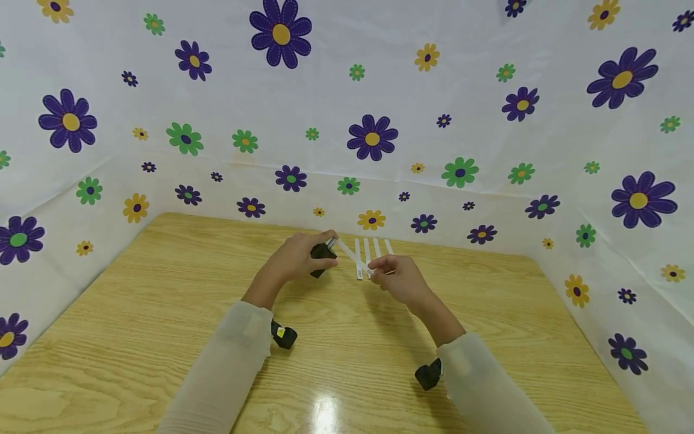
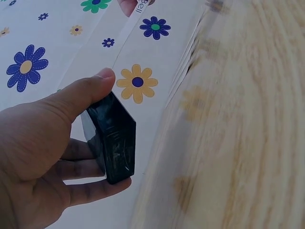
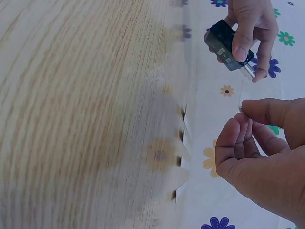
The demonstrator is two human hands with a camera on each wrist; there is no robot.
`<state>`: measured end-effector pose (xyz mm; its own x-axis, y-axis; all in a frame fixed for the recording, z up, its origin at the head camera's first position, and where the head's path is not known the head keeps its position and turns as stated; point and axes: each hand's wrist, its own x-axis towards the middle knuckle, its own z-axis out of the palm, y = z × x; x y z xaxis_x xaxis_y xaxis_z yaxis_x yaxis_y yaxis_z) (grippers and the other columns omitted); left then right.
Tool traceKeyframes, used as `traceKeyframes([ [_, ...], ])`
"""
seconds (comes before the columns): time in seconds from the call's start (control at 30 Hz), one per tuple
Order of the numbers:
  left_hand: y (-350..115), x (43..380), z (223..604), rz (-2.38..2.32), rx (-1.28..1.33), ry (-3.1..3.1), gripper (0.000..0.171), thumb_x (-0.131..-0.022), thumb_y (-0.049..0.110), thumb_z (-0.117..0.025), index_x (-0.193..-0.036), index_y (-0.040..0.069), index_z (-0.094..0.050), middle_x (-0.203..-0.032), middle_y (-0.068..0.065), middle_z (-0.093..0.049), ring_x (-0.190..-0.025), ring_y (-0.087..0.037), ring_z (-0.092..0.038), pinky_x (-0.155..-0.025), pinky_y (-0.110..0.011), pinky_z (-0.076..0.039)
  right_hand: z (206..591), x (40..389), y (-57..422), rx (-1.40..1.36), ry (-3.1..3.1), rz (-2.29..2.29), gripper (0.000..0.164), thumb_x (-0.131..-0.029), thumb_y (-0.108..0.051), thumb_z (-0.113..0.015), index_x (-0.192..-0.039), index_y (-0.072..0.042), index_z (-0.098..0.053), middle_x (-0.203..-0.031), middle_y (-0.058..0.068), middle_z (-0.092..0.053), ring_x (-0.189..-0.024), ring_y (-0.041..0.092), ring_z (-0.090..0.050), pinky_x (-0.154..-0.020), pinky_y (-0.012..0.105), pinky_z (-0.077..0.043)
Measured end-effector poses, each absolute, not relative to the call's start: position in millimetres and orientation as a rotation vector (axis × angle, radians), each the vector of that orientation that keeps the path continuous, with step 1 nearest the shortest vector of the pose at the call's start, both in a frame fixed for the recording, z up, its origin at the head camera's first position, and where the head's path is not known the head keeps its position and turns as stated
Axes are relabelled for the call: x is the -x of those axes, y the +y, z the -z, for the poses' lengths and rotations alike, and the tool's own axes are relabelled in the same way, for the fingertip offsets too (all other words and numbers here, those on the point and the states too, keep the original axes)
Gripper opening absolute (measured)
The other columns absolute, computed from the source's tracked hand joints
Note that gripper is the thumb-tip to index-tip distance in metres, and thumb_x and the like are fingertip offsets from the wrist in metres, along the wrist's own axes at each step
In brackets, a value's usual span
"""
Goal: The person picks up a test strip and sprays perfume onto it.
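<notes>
In the head view my left hand (image 1: pixel 294 258) grips a small black bottle (image 1: pixel 322 263), and its index finger rests on the silver spray nozzle (image 3: pixel 249 71). Tilted, the bottle has its nozzle toward the right hand. My right hand (image 1: pixel 403 280) pinches one end of a white paper strip (image 1: pixel 349 251) between thumb and fingers. That strip slants up to the left, its far end close to the nozzle. Printed letters reading "Bell" show on the strip (image 2: pixel 136 15) in the left wrist view. Several similar white strips (image 1: pixel 358 252) lie side by side beneath and beyond the right hand.
The hands work over a wood-grain table (image 1: pixel 336 337). White flowered cloth (image 1: pixel 325 108) rises behind it and along both sides. Black wrist cameras, one on the left sleeve (image 1: pixel 284 335) and one on the right (image 1: pixel 429 374), hang over the tabletop.
</notes>
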<state>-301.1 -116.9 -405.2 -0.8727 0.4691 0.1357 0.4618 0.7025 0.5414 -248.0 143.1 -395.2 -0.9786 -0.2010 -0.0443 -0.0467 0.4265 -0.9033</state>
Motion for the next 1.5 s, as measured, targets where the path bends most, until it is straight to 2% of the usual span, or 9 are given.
traceKeyframes([
  [0.2, -116.2, 300.8, 406.0, -0.914, -0.770, 2.878, 0.065, -0.096, 0.045, -0.071, -0.154, 0.027, -0.048, -0.124, -0.014, -0.065, -0.086, -0.027, -0.053, -0.074, -0.041, -0.043, 396.4, 248.7, 144.2, 0.224, 2.526, 1.587, 0.014, -0.098, -0.002, -0.066, -0.111, 0.002, -0.071, -0.099, 0.010, -0.066, -0.092, 0.021, -0.062, -0.085, 0.044, -0.054],
  [0.43, -115.6, 300.8, 406.0, -0.908, -0.750, 2.886, 0.063, -0.097, 0.046, -0.070, -0.153, 0.028, -0.049, -0.121, -0.014, -0.065, -0.087, -0.027, -0.054, -0.074, -0.040, -0.044, 397.1, 248.7, 145.0, 0.220, 2.516, 1.591, 0.014, -0.099, -0.003, -0.065, -0.112, 0.002, -0.071, -0.107, 0.013, -0.068, -0.094, 0.022, -0.063, -0.087, 0.046, -0.054],
  [0.63, -115.4, 300.5, 404.9, -0.909, -0.748, 2.898, 0.067, -0.096, 0.049, -0.070, -0.155, 0.028, -0.047, -0.135, -0.013, -0.063, -0.093, -0.027, -0.054, -0.079, -0.042, -0.044, 398.3, 249.3, 145.7, 0.215, 2.519, 1.586, 0.015, -0.100, -0.003, -0.065, -0.113, 0.002, -0.070, -0.109, 0.014, -0.068, -0.095, 0.022, -0.063, -0.088, 0.047, -0.054],
  [0.93, -114.7, 301.3, 407.1, -0.924, -0.743, 2.904, 0.065, -0.095, 0.046, -0.072, -0.155, 0.033, -0.047, -0.135, -0.012, -0.063, -0.093, -0.027, -0.054, -0.078, -0.042, -0.044, 399.1, 250.0, 145.9, 0.202, 2.513, 1.601, 0.015, -0.100, -0.002, -0.064, -0.112, 0.002, -0.070, -0.106, 0.013, -0.069, -0.094, 0.022, -0.063, -0.087, 0.047, -0.054],
  [1.17, -115.0, 301.0, 406.3, -0.905, -0.749, 2.908, 0.066, -0.096, 0.048, -0.071, -0.155, 0.032, -0.047, -0.137, -0.013, -0.062, -0.097, -0.028, -0.054, -0.082, -0.043, -0.045, 397.9, 249.2, 145.6, 0.203, 2.506, 1.608, 0.015, -0.100, -0.003, -0.064, -0.113, 0.003, -0.070, -0.106, 0.014, -0.068, -0.094, 0.022, -0.063, -0.086, 0.045, -0.054],
  [1.5, -115.4, 300.6, 406.0, -0.888, -0.748, 2.910, 0.068, -0.096, 0.048, -0.070, -0.156, 0.029, -0.046, -0.136, -0.016, -0.062, -0.094, -0.028, -0.054, -0.079, -0.042, -0.044, 397.1, 248.8, 144.6, 0.194, 2.492, 1.615, 0.016, -0.100, -0.004, -0.064, -0.114, 0.002, -0.070, -0.108, 0.014, -0.068, -0.096, 0.021, -0.063, -0.087, 0.045, -0.054],
])
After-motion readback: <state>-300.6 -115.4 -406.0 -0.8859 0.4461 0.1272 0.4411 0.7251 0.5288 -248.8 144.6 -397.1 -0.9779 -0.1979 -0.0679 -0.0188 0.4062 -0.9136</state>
